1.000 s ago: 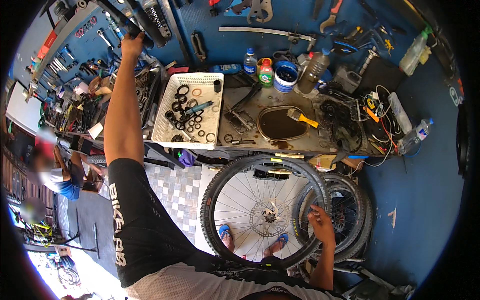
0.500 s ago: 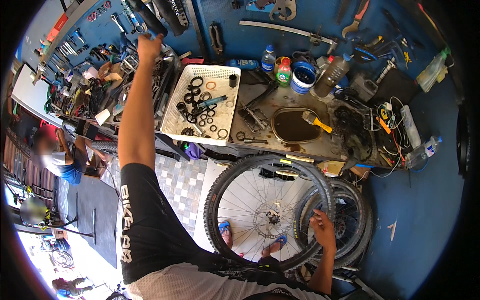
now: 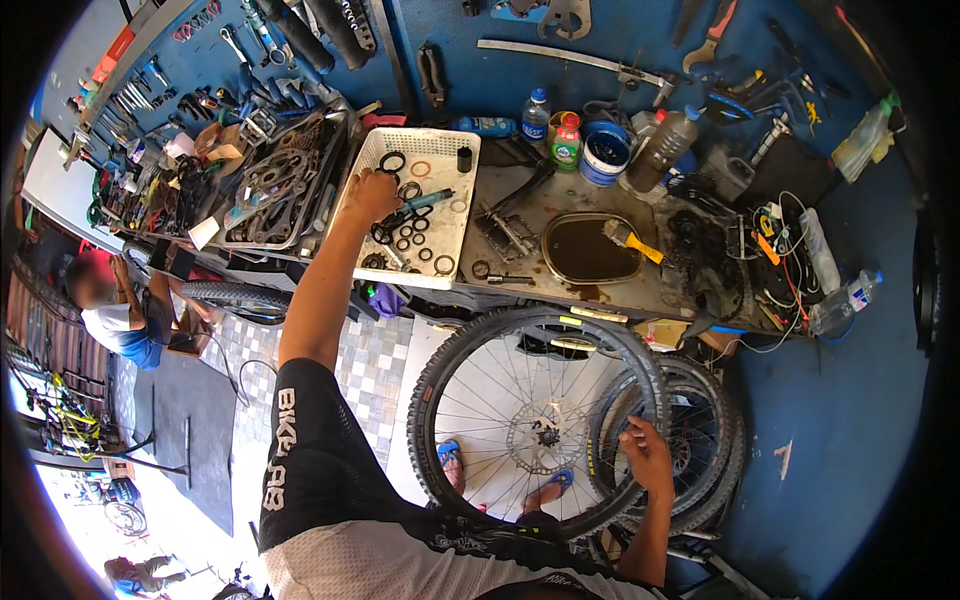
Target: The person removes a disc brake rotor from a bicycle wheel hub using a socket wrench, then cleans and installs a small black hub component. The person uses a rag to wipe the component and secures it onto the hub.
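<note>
My left hand (image 3: pixel 372 196) is over the left part of a white perforated plastic tray (image 3: pixel 340 262), back side up, its fingers down among the small parts. Those fingertips are hidden, so I cannot see whether they hold anything. Black rings (image 3: pixel 392 162), a copper-coloured ring (image 3: pixel 421 170), a black cylinder (image 3: pixel 464 160) and a blue-grey rod-like part (image 3: pixel 426 200) lie in the tray. Low on the right, my right hand (image 3: pixel 648 458) hovers at or rests against the tyre of a bicycle wheel (image 3: pixel 425 400); its fingers are loosely bent and apart, with nothing visible in them.
Left of the tray, a metal tray (image 3: pixel 275 190) is heaped with tools. To the right are bottles (image 3: pixel 566 142), a blue-and-white tub (image 3: pixel 605 155), an oval pan (image 3: pixel 592 262) of dark liquid and a yellow-handled brush (image 3: pixel 640 248). Another person (image 3: pixel 125 320) sits at far left.
My left hand has come down and right from the tools on the wall into the white tray. My right hand and the wheel look the same.
</note>
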`<state>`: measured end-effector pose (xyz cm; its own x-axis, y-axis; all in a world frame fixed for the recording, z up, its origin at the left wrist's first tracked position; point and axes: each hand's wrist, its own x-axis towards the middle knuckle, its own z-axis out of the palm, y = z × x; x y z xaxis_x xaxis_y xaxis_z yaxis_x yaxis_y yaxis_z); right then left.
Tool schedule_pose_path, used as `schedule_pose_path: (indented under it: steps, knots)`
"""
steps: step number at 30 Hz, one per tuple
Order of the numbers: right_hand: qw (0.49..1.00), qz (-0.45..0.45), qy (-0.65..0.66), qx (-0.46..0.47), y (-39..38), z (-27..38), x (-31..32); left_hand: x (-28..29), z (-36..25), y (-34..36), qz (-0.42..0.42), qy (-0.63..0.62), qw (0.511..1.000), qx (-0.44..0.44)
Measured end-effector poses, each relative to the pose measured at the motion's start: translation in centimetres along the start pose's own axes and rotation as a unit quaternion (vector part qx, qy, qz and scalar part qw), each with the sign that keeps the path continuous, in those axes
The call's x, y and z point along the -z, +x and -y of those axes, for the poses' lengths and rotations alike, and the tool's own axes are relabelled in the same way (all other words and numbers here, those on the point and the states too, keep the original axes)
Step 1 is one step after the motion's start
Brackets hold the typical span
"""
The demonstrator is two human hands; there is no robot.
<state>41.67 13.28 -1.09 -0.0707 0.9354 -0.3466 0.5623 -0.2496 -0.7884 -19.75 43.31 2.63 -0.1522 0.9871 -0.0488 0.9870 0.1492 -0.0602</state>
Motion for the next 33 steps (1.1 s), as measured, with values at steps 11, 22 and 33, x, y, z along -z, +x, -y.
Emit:
schedule_pose_path:
  steps: [11,22,33]
  knots:
    - [1.000,-0.012,0.000,0.004,-0.9,-0.1,0.2,-1.1,-0.7,1.5,0.031,-0.037,0.997,0.067]
    - [0.990,-0.011,-0.098,0.102,6.1,4.7,2.4,-1.2,-0.5,0.8,-0.007,-0.078,0.994,0.073]
    - [0.881,-0.158,-0.247,0.370,30.7,21.9,5.8,1.5,-1.8,-4.1,-0.359,-0.321,0.876,0.038]
